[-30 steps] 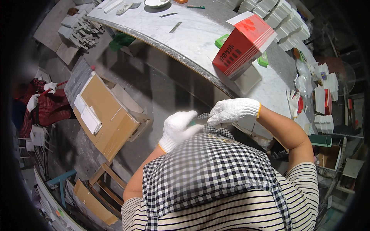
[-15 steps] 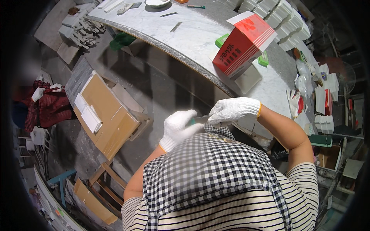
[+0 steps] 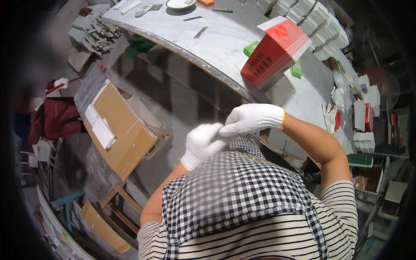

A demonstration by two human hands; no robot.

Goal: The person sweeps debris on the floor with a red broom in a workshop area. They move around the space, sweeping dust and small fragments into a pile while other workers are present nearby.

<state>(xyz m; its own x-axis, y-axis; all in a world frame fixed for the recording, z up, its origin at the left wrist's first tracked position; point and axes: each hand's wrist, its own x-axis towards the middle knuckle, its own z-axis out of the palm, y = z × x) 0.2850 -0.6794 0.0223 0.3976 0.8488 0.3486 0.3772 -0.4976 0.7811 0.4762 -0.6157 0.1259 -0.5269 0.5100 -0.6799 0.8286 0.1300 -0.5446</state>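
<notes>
My left hand (image 3: pixel 202 142), in a white knit glove, is closed in front of the checked apron (image 3: pixel 234 182). A small green bit of what it holds (image 3: pixel 216 137) shows between the fingers; the rest is hidden. My right hand (image 3: pixel 252 120), gloved the same way, reaches in from the right with its fingers bent down and pressed together. Its fingertips meet the left hand's fingers and cover whatever is between them. Both hands are above the floor, just on my side of the table edge.
A marble-topped table (image 3: pixel 216 45) curves across the front, holding a red box (image 3: pixel 277 54), a white bowl (image 3: pixel 180 4) and stacked white pieces (image 3: pixel 325 30). A board-topped stand (image 3: pixel 123 130) is on the left. Beyond it is another person in dark red (image 3: pixel 63 117).
My right hand has moved left and slightly up, against my left hand. The thin grey strip formerly visible between them is now covered. The other person's gloved hand has shifted.
</notes>
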